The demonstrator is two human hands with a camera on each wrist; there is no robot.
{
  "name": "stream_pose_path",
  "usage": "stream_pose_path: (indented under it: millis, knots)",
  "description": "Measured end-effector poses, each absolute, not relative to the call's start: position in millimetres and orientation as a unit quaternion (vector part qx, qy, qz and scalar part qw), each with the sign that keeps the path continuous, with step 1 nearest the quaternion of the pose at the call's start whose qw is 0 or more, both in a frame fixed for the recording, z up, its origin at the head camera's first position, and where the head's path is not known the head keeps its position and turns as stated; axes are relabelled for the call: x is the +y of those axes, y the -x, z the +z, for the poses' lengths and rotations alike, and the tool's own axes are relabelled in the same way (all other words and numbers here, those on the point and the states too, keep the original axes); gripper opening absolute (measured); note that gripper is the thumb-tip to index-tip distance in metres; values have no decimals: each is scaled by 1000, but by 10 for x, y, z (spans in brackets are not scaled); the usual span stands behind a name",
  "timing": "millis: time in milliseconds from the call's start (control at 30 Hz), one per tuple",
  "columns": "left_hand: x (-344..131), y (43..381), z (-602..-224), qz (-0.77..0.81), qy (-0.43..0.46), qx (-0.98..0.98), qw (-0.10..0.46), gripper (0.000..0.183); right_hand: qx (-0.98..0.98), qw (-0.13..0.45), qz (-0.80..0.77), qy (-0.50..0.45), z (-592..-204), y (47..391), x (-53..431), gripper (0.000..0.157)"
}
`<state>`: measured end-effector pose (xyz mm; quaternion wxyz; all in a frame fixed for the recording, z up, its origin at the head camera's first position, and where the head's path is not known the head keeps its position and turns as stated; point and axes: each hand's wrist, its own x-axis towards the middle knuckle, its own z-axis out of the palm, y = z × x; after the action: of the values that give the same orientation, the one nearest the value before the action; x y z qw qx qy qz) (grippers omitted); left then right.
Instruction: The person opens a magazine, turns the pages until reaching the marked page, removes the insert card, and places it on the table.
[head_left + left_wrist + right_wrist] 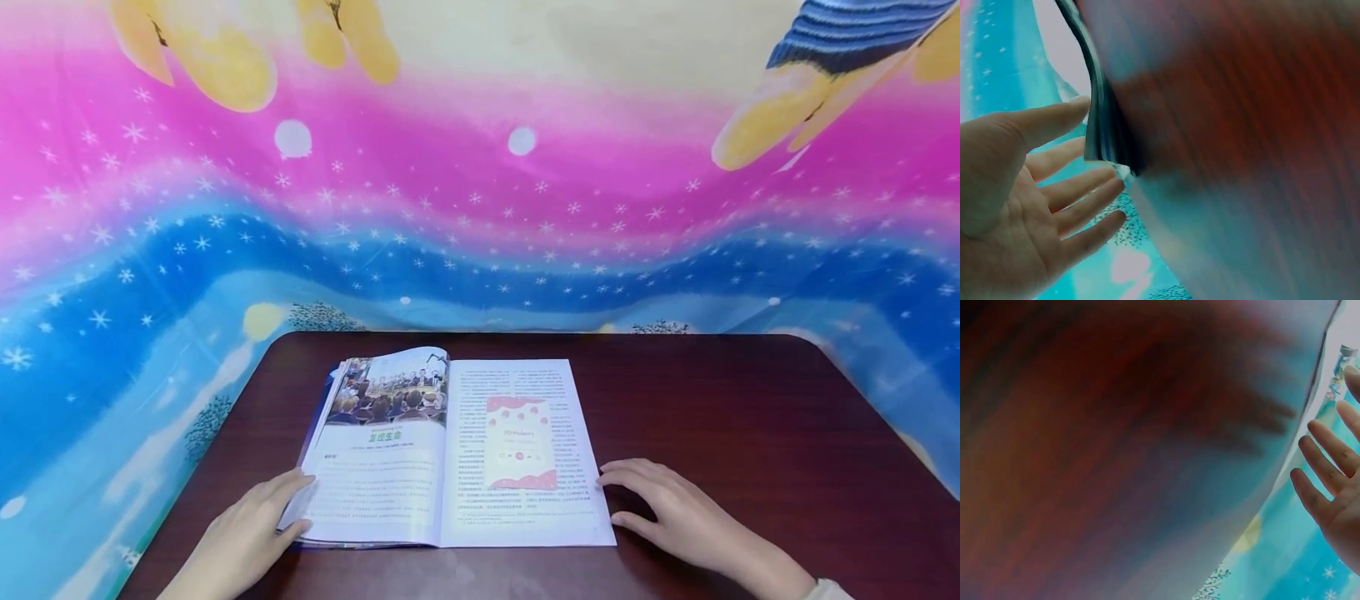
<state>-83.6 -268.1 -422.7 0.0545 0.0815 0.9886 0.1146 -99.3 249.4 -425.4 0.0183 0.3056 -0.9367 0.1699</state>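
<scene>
An open magazine (378, 492) lies on the table, with a photo of a seated crowd at the top of its left page. On the right page rests a small white card (517, 442) with pink patterned ends. My left hand (251, 521) touches the left page's outer edge, thumb and index fingertip at the paper. In the left wrist view its fingers are extended, with the thumb against the stacked page edges (1102, 119). My right hand (667, 504) reaches the right page's outer edge with its fingertips, fingers relaxed and slightly bent. The right wrist view shows those fingers spread (1329, 469).
The dark reddish-brown wooden table (720, 417) has rounded far corners. Behind and around it hangs a pink and blue cloth (480, 208) printed with snowflakes and yellow shapes, coming down close to the table's far edge.
</scene>
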Motion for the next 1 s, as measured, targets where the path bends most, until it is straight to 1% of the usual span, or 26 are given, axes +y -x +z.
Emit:
stream_pose_path:
  millis: [100, 200, 400, 533, 667, 833, 1000]
  knots:
    - [-2729, 833, -4248, 103, -124, 986, 32, 53, -935, 10, 170, -311, -4288, 990, 2492, 37]
    - [-2757, 850, -4257, 106, -164, 981, 16, 53, -933, 20, 167, -318, -4311, 987, 2487, 37]
    - [-2746, 895, -4267, 130, -211, 969, 5, 55, -932, 36, 162, -321, -4305, 1018, 2464, 34]
    - [-2719, 913, -4270, 138, -222, 965, 10, 54, -933, 36, 165, -317, -4285, 1063, 2451, 31]
    - [-2701, 940, -4280, 144, -221, 964, 18, 59, -931, 40, 185, -311, -4270, 1130, 2441, 31]
    - [-2709, 977, -4297, 144, -214, 966, 30, 64, -934, 12, 224, -280, -4235, 1233, 2398, 32]
    - [-2712, 997, -4297, 138, -221, 965, 25, 60, -929, -3, 237, -284, -4216, 1337, 2309, 30]
